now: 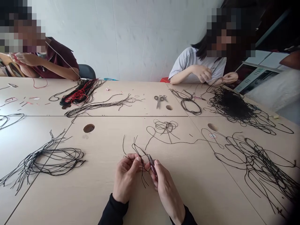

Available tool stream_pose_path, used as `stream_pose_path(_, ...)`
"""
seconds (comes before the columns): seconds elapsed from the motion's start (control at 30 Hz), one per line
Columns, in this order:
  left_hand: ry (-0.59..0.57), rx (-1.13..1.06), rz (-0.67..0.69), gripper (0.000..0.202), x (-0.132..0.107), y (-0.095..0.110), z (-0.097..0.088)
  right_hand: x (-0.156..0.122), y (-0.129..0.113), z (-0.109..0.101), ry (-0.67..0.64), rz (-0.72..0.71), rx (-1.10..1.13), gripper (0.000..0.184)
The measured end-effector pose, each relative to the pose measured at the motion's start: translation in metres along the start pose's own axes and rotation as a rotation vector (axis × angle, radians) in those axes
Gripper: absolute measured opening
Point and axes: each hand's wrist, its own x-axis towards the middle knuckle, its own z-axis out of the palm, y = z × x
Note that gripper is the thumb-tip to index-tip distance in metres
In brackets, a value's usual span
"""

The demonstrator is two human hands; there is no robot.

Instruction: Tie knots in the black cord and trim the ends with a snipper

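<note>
My left hand (127,173) is closed, pinching a black cord (136,147) between thumb and fingers. Loops and loose ends of that cord stick out above the fingertips and hang below them. My right hand (165,184) grips small thread snips (152,165) with a pointed metal tip and a dark reddish body. The tip points up and away from me, right beside the cord. Whether the blades touch the cord, I cannot tell. Just beyond my hands lies a loose tangle of thin black cord (166,126), with one strand trailing to the right.
Bundles of black cord lie at the left (38,154) and right (264,165). Farther back are scissors (158,101), a black-and-red cord bundle (78,93) and a black cord heap (234,103). Two people sit across the table (98,193), handling cords. Round holes (89,128) pierce the tabletop.
</note>
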Motion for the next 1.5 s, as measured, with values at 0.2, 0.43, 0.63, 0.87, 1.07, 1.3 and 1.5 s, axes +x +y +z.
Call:
stream_pose_path(0.2, -0.057, -0.009, 0.048, 0.023, -0.0018, 0.0004, 0.0027, -0.0011, -0.0012, -0.0003, -0.064, -0.045, -0.081, 0.043)
stream_pose_path(0.43, -0.055, 0.026, 0.054, 0.021, -0.0015, 0.0002, 0.0064, -0.0007, -0.0001, 0.0012, -0.083, -0.01, -0.012, 0.044)
stream_pose_path(0.63, -0.076, 0.097, 0.078, 0.02, -0.0012, -0.0006, 0.0064, -0.0001, 0.0017, 0.0017, -0.103, 0.032, 0.027, 0.045)
stream_pose_path(0.87, -0.082, 0.119, 0.083, 0.02, -0.0002, -0.0015, 0.0061, 0.001, 0.0012, 0.0021, -0.099, 0.018, 0.014, 0.047)
stream_pose_path(1.07, -0.093, 0.14, 0.089, 0.02, -0.0013, -0.0011, 0.0046, 0.001, 0.0011, 0.0021, -0.114, 0.007, 0.034, 0.045)
stream_pose_path(1.3, -0.078, 0.163, 0.096, 0.02, -0.001, -0.0032, 0.0033, 0.0018, 0.0042, 0.0027, -0.124, 0.014, 0.027, 0.046)
stream_pose_path(1.5, -0.08, 0.171, 0.097, 0.02, -0.0004, -0.0029, 0.0035, 0.0023, 0.0046, 0.0027, -0.119, 0.006, 0.029, 0.042)
